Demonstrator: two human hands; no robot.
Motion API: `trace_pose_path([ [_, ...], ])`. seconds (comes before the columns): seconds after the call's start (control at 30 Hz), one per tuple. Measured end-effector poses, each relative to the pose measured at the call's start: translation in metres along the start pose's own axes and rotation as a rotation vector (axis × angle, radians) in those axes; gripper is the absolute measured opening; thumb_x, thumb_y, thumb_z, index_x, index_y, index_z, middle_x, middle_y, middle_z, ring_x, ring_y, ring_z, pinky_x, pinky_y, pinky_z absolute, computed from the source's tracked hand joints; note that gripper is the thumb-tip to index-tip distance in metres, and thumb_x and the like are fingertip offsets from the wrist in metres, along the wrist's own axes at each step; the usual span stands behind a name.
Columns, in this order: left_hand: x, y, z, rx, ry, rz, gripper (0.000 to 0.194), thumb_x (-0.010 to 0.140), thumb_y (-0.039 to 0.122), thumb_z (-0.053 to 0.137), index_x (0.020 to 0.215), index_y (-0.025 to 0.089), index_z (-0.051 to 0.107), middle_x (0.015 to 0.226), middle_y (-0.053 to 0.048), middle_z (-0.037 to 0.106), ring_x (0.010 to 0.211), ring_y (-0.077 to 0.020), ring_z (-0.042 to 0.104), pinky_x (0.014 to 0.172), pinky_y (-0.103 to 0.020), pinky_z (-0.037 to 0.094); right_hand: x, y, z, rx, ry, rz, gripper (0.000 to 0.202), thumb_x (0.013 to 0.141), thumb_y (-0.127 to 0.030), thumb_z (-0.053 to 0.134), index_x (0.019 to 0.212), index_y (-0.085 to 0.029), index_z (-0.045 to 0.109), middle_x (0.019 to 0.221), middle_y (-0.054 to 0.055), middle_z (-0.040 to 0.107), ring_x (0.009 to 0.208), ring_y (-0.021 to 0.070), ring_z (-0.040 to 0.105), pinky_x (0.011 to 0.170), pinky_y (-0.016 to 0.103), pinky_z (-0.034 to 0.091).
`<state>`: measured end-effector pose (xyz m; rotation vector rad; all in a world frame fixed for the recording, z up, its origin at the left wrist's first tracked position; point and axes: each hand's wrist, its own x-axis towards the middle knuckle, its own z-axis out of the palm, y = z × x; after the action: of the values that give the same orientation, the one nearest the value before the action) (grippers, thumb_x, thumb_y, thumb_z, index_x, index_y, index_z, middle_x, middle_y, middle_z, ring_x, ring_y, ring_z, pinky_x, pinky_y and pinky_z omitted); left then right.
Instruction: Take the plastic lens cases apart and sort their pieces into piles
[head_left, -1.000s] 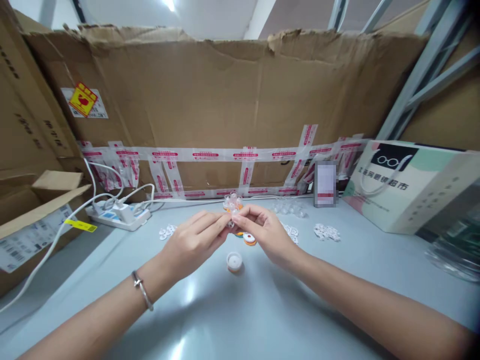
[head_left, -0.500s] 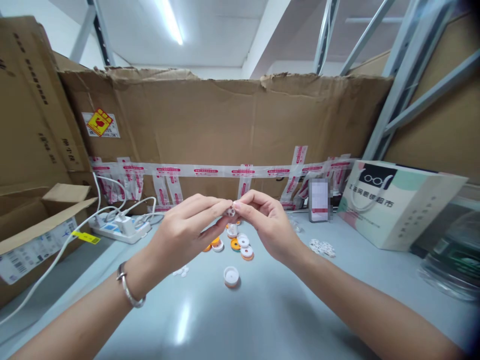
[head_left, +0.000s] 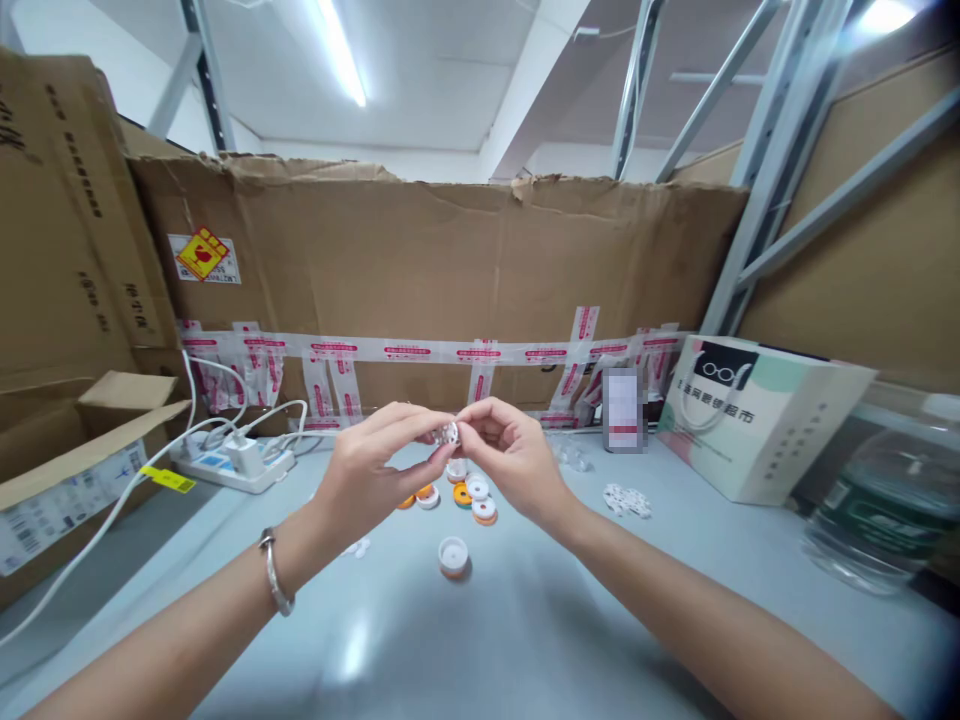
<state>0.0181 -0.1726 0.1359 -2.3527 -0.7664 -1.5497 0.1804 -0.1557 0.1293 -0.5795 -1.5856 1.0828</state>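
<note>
My left hand (head_left: 367, 460) is raised over the middle of the table, its thumb and fingers closed on a small white round piece (head_left: 448, 434) with dark spots or holes. From the other side my right hand (head_left: 510, 455) pinches at the edge of the same piece, its fingertips partly covering it. Beneath the hands lie several orange discs (head_left: 462, 494) and white discs (head_left: 484, 508), some partly hidden by my fingers. Closer to me a white round cup-shaped part (head_left: 453, 553) with an orange base stands by itself.
Small white spotted pieces (head_left: 627, 500) lie to the right, with clear plastic bits (head_left: 570, 452) behind. A phone (head_left: 624, 410), a paper bag (head_left: 757, 420) and a water bottle (head_left: 877, 510) stand beyond. At left are a power strip (head_left: 236, 465) and an open carton (head_left: 82, 480).
The held piece has turned, showing more of its spotted face, and the left fingers have parted further from the thumb. The view has shifted slightly; the table items lie as before.
</note>
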Motion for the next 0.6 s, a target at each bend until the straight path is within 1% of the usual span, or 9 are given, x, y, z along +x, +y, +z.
trace_pose_path([
  [0.07, -0.007, -0.001, 0.003, -0.064, -0.003, -0.122, 0.016, 0.074, 0.018, 0.061, 0.09, 0.018, 0.063, 0.078, -0.001, 0.064, 0.066, -0.0093, 0.057, 0.062, -0.021, 0.048, -0.001, 0.001, 0.001, -0.007, -0.04, 0.045, 0.015, 0.069, -0.026, 0.065, 0.077, -0.016, 0.056, 0.07, -0.001, 0.062, 0.064, 0.0097, 0.058, 0.063, 0.024, 0.047],
  [0.17, -0.022, -0.002, 0.007, -0.169, 0.008, -0.299, 0.014, 0.074, 0.02, 0.061, 0.087, 0.018, 0.062, 0.081, -0.002, 0.064, 0.065, -0.0092, 0.056, 0.062, -0.021, 0.048, -0.002, 0.006, 0.003, 0.123, -0.067, 0.263, 0.021, 0.065, -0.028, 0.068, 0.072, -0.016, 0.053, 0.067, -0.001, 0.061, 0.059, 0.0093, 0.058, 0.06, 0.025, 0.047],
  [0.27, -0.04, -0.001, 0.013, -0.207, 0.019, -0.382, 0.012, 0.075, 0.02, 0.06, 0.087, 0.018, 0.062, 0.082, -0.002, 0.064, 0.065, -0.0093, 0.056, 0.062, -0.022, 0.048, -0.008, 0.015, 0.005, 0.172, -0.049, 0.452, 0.022, 0.063, -0.028, 0.067, 0.068, -0.016, 0.05, 0.06, -0.002, 0.06, 0.053, 0.0079, 0.056, 0.058, 0.024, 0.046],
  [0.3, -0.046, 0.0, 0.016, -0.203, 0.016, -0.39, 0.012, 0.074, 0.02, 0.061, 0.086, 0.018, 0.062, 0.081, -0.002, 0.064, 0.065, -0.0096, 0.056, 0.063, -0.022, 0.048, -0.012, 0.018, 0.005, 0.14, -0.051, 0.458, 0.02, 0.064, -0.027, 0.066, 0.068, -0.016, 0.049, 0.06, -0.002, 0.059, 0.053, 0.0079, 0.055, 0.057, 0.024, 0.045],
  [0.33, -0.051, 0.0, 0.019, -0.197, 0.009, -0.4, 0.012, 0.074, 0.02, 0.061, 0.086, 0.018, 0.062, 0.079, -0.001, 0.064, 0.065, -0.0098, 0.056, 0.063, -0.022, 0.048, -0.016, 0.022, 0.005, 0.078, -0.053, 0.419, 0.018, 0.066, -0.027, 0.064, 0.069, -0.016, 0.049, 0.061, -0.002, 0.059, 0.054, 0.0082, 0.055, 0.058, 0.024, 0.045],
  [0.47, -0.071, 0.002, 0.031, -0.215, -0.029, -0.477, 0.012, 0.075, 0.023, 0.06, 0.086, 0.018, 0.063, 0.077, -0.002, 0.065, 0.065, -0.011, 0.057, 0.063, -0.024, 0.048, -0.033, 0.036, -0.001, -0.277, -0.073, 0.08, 0.007, 0.071, -0.023, 0.057, 0.074, -0.018, 0.054, 0.07, -0.001, 0.059, 0.066, 0.0098, 0.055, 0.065, 0.025, 0.044],
  [0.5, -0.075, 0.002, 0.033, -0.225, -0.04, -0.489, 0.013, 0.075, 0.024, 0.06, 0.086, 0.018, 0.063, 0.078, -0.002, 0.066, 0.066, -0.0115, 0.058, 0.063, -0.025, 0.049, -0.035, 0.04, -0.003, -0.322, -0.085, 0.051, 0.006, 0.072, -0.023, 0.057, 0.075, -0.018, 0.055, 0.071, -0.001, 0.059, 0.067, 0.0099, 0.054, 0.066, 0.025, 0.043],
  [0.53, -0.078, 0.002, 0.035, -0.232, -0.049, -0.49, 0.013, 0.076, 0.024, 0.06, 0.087, 0.019, 0.063, 0.079, -0.002, 0.066, 0.067, -0.0119, 0.058, 0.064, -0.026, 0.049, -0.037, 0.043, -0.005, -0.323, -0.092, 0.075, 0.007, 0.072, -0.024, 0.057, 0.075, -0.018, 0.054, 0.071, 0.0, 0.059, 0.066, 0.0099, 0.055, 0.065, 0.025, 0.043],
  [0.6, -0.081, 0.001, 0.037, -0.228, -0.066, -0.463, 0.014, 0.076, 0.023, 0.059, 0.089, 0.019, 0.063, 0.081, -0.003, 0.066, 0.07, -0.0124, 0.059, 0.067, -0.027, 0.049, -0.038, 0.052, -0.01, -0.229, -0.063, 0.222, 0.013, 0.071, -0.028, 0.058, 0.074, -0.017, 0.052, 0.067, 0.0, 0.059, 0.062, 0.0102, 0.056, 0.062, 0.025, 0.044],
])
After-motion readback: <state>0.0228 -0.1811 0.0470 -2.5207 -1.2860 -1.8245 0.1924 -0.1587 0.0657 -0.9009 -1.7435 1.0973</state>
